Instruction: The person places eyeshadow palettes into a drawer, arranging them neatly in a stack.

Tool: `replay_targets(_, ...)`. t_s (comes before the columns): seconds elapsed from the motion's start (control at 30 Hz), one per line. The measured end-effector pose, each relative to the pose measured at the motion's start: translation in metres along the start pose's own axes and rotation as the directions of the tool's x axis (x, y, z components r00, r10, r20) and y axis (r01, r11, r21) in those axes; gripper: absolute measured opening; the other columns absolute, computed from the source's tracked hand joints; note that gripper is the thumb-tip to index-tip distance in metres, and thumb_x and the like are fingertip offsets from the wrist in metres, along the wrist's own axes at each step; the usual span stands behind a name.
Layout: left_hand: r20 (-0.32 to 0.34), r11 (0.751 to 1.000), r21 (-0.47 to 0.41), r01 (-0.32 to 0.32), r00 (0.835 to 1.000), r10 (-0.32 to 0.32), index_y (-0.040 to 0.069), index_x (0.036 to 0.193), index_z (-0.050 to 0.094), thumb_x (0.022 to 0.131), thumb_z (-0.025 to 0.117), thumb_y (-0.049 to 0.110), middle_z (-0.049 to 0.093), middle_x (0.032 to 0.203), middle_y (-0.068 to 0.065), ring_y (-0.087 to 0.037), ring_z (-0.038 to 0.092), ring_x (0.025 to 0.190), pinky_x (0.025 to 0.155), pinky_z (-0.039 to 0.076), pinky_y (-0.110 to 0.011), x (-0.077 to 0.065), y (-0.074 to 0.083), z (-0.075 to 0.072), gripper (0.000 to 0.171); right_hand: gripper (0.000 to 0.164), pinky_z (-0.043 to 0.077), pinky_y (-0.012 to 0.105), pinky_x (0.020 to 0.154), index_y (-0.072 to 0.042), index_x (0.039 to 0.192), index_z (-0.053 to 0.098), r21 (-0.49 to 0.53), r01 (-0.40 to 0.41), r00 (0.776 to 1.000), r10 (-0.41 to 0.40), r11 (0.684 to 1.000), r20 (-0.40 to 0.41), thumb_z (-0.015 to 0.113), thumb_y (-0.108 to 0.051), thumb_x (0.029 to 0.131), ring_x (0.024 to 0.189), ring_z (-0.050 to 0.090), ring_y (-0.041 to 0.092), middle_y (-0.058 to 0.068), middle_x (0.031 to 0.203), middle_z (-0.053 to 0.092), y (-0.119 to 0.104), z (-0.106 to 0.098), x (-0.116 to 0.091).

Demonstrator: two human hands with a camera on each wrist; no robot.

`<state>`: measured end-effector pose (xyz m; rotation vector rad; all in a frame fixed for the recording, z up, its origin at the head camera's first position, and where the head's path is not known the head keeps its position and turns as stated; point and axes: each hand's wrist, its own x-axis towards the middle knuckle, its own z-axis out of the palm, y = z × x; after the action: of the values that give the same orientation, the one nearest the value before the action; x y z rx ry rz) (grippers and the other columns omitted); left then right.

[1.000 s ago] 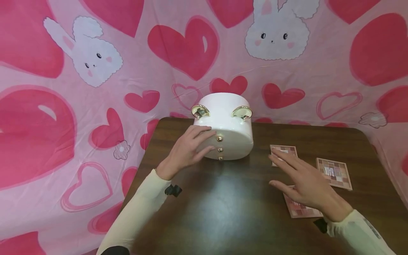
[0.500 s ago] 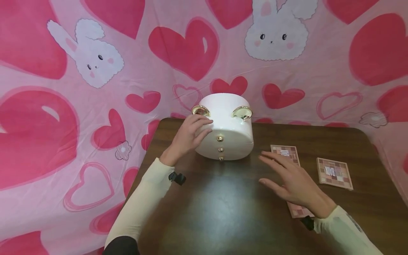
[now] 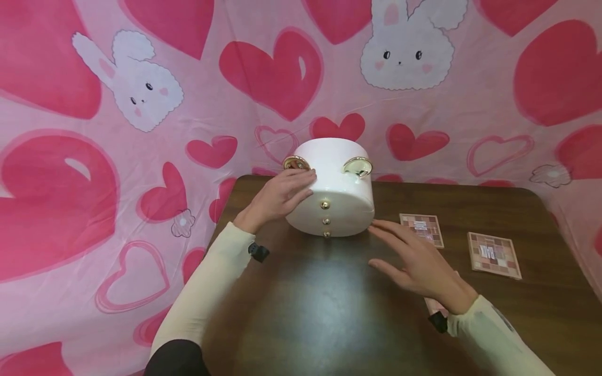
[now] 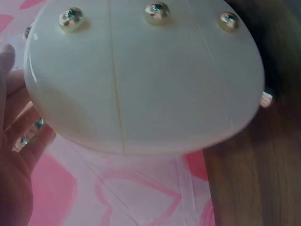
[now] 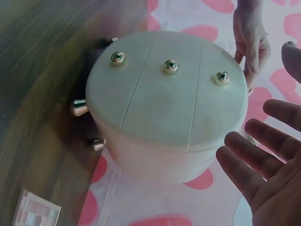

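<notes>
A glossy white oval box (image 3: 336, 175) stands towards the back of the table, with gold-rimmed ear shapes on top. Three round gold knobs (image 5: 171, 67) run down its front, one on each drawer panel. My left hand (image 3: 278, 196) lies along the upper left of the box, fingers fairly straight, their tips just below the left gold ear (image 3: 295, 163). To the right, my right hand (image 3: 416, 261) reaches in with fingers extended and spread, its fingertips right at the box's lower right edge. Small metal feet (image 5: 79, 108) show under the box in the right wrist view.
Two square palettes with checkered lids, one nearer (image 3: 418, 230) and one further right (image 3: 494, 256), lie on the dark wooden table (image 3: 301, 318). A third palette (image 3: 436, 307) is mostly hidden beneath my right hand. Behind hangs a pink cloth (image 3: 338, 78) with hearts and rabbits.
My right hand has moved left from above the palettes to the box's side. My left hand has shifted up from the box's front to just under the left ear. The box has stayed put.
</notes>
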<state>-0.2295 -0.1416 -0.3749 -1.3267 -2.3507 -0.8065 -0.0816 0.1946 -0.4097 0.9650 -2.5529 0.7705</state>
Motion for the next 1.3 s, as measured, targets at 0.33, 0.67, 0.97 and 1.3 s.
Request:
replay_targets(0.33,0.14,0.999,-0.029,-0.015,0.99,0.019,0.001,0.144,0.053,0.091,0.076,0.02,0.051,0.148,-0.011,-0.024,0.041,0.142,0.116,0.03,-0.037,-0.008,-0.007,-0.009,0.061,0.073,0.044,0.053,0.104,-0.013,0.147,0.054,0.041,0.057,0.998,-0.057,0.998,-0.001,0.081,-0.04,0.084,0.131,0.05,0.025,0.009,0.146,0.052,-0.002,0.013,0.021)
replay_targets(0.67,0.201,0.999,-0.047,0.027,0.979,-0.017,0.005,0.149,0.047,0.093,0.074,0.02,0.043,0.155,-0.007,-0.019,0.031,0.147,0.119,0.025,-0.035,-0.015,-0.009,-0.011,0.065,0.061,0.051,0.049,0.098,-0.008,0.138,0.061,0.068,0.106,0.991,-0.099,0.992,-0.092,0.063,-0.052,0.095,0.119,0.056,0.024,0.009,0.134,0.058,-0.002,0.04,0.055)
replay_targets(0.97,0.192,0.998,-0.056,0.022,0.981,-0.011,0.004,0.15,0.046,0.092,0.074,0.017,0.043,0.155,-0.009,-0.019,0.031,0.147,0.118,0.025,-0.035,-0.015,-0.005,-0.008,0.065,0.058,0.052,0.047,0.097,-0.004,0.133,0.064,0.038,0.108,0.984,-0.101,0.993,-0.144,0.083,-0.024,0.083,0.115,0.056,0.025,0.011,0.13,0.059,-0.004,0.057,0.075)
replay_targets(1.3,0.23,0.998,-0.02,0.067,0.971,-0.06,0.007,0.152,0.043,0.094,0.072,0.022,0.04,0.157,-0.004,-0.015,0.028,0.148,0.118,0.026,-0.033,-0.014,-0.003,-0.009,0.067,0.047,0.049,0.045,0.099,-0.004,0.127,0.067,-0.048,0.123,0.961,-0.131,0.991,-0.242,0.081,-0.016,0.083,0.11,0.06,0.029,0.013,0.121,0.063,-0.009,0.073,0.095)
